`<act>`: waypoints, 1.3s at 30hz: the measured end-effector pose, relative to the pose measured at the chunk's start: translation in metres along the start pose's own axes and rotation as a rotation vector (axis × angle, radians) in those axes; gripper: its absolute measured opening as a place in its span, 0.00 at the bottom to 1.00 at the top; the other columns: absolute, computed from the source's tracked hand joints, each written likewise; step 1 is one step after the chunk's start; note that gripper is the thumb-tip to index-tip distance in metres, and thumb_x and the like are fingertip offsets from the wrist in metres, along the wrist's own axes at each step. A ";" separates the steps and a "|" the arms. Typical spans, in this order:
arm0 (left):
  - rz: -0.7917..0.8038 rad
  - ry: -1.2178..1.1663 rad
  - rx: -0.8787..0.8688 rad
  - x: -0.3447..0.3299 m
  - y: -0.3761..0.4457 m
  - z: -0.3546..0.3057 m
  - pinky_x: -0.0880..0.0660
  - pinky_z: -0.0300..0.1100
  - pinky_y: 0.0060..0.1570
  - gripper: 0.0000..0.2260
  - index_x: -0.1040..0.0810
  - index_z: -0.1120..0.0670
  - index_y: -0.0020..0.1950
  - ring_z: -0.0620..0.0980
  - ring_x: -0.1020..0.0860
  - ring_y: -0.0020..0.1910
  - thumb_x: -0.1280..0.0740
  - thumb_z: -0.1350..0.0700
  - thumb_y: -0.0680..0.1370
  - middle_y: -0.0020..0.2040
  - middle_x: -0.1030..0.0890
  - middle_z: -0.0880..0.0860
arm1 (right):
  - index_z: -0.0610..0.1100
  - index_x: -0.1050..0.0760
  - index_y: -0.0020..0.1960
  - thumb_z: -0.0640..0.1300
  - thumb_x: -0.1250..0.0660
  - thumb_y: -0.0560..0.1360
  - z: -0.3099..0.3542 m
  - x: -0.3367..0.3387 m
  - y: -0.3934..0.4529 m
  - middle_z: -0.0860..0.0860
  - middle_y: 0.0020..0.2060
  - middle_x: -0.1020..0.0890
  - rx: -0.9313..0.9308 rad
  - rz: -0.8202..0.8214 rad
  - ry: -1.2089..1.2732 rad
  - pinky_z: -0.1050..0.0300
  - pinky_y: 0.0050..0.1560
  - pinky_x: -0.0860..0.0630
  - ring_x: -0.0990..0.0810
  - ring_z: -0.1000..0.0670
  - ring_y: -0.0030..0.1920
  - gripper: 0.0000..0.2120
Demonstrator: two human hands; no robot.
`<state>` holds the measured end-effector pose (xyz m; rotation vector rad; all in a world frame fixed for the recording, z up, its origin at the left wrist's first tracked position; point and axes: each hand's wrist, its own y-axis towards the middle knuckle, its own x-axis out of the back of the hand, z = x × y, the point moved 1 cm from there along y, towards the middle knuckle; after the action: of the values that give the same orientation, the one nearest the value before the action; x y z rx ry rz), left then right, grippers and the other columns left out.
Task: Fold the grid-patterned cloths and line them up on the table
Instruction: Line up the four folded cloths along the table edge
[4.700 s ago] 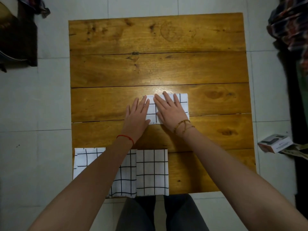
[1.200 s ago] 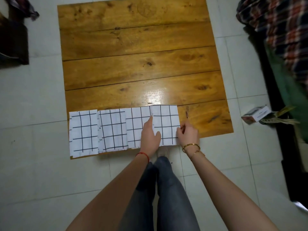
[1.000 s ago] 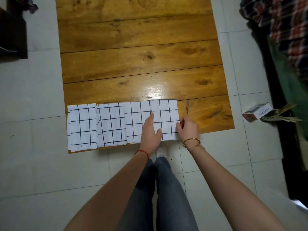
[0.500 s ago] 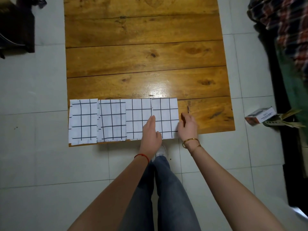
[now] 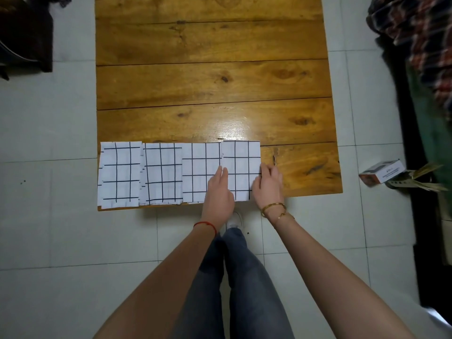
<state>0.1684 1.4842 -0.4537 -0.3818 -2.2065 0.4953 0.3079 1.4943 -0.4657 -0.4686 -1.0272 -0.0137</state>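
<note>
Several folded white cloths with a black grid lie side by side along the near edge of the wooden table (image 5: 210, 81). The leftmost cloth (image 5: 119, 174) reaches the table's left corner, and the rightmost cloth (image 5: 241, 157) ends the row near the middle. My left hand (image 5: 217, 192) lies flat over the seam between the rightmost cloth and the neighbouring cloth (image 5: 198, 167). My right hand (image 5: 269, 184) has its fingers curled on the right edge of the rightmost cloth.
The table stands on a pale tiled floor, with my legs (image 5: 244, 277) just in front of its near edge. A small cardboard box (image 5: 381, 171) lies on the floor to the right. Plaid fabric (image 5: 428, 45) is far right, and dark furniture (image 5: 24, 33) upper left.
The cloth that both hands pressed flat mid-table has been brought to the right end of the row. Over the last second, both hands have stayed on it and it has barely shifted.
</note>
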 end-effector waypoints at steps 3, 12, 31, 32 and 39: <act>-0.128 0.139 0.004 0.012 -0.009 0.009 0.45 0.42 0.75 0.27 0.44 0.59 0.78 0.52 0.42 0.76 0.43 0.66 0.79 0.78 0.41 0.55 | 0.38 0.34 0.69 0.37 0.41 0.75 0.008 0.003 -0.007 0.41 0.61 0.28 0.109 -0.072 -0.108 0.47 0.58 0.29 0.29 0.42 0.58 0.22; -0.173 0.359 0.134 0.052 -0.018 0.065 0.42 0.45 0.74 0.28 0.43 0.60 0.77 0.55 0.39 0.74 0.40 0.65 0.78 0.76 0.39 0.57 | 0.42 0.32 0.68 0.40 0.45 0.79 0.063 -0.027 -0.024 0.44 0.58 0.27 0.339 0.169 -0.109 0.52 0.56 0.29 0.30 0.45 0.57 0.18; -0.013 0.327 0.043 0.071 -0.012 0.091 0.37 0.43 0.69 0.29 0.50 0.57 0.79 0.51 0.41 0.73 0.43 0.63 0.80 0.79 0.46 0.52 | 0.37 0.29 0.64 0.37 0.42 0.77 0.084 -0.048 -0.021 0.40 0.54 0.25 0.088 0.061 -0.186 0.49 0.51 0.28 0.27 0.41 0.53 0.16; -0.014 0.323 0.036 0.072 -0.012 0.091 0.37 0.43 0.69 0.29 0.50 0.57 0.79 0.51 0.41 0.73 0.43 0.63 0.80 0.79 0.46 0.52 | 0.37 0.29 0.63 0.37 0.42 0.77 0.085 -0.047 -0.021 0.41 0.54 0.25 0.086 0.049 -0.184 0.49 0.50 0.29 0.27 0.42 0.53 0.16; -0.103 0.319 0.050 0.095 -0.017 0.111 0.40 0.44 0.71 0.28 0.46 0.57 0.78 0.52 0.40 0.74 0.42 0.64 0.79 0.78 0.42 0.54 | 0.37 0.26 0.60 0.35 0.41 0.75 0.119 -0.053 -0.032 0.41 0.50 0.24 0.202 -0.017 -0.023 0.46 0.50 0.25 0.26 0.42 0.49 0.14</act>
<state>0.0211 1.4854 -0.4472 -0.2967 -1.8911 0.4020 0.1748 1.5003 -0.4472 -0.2763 -1.0428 0.0803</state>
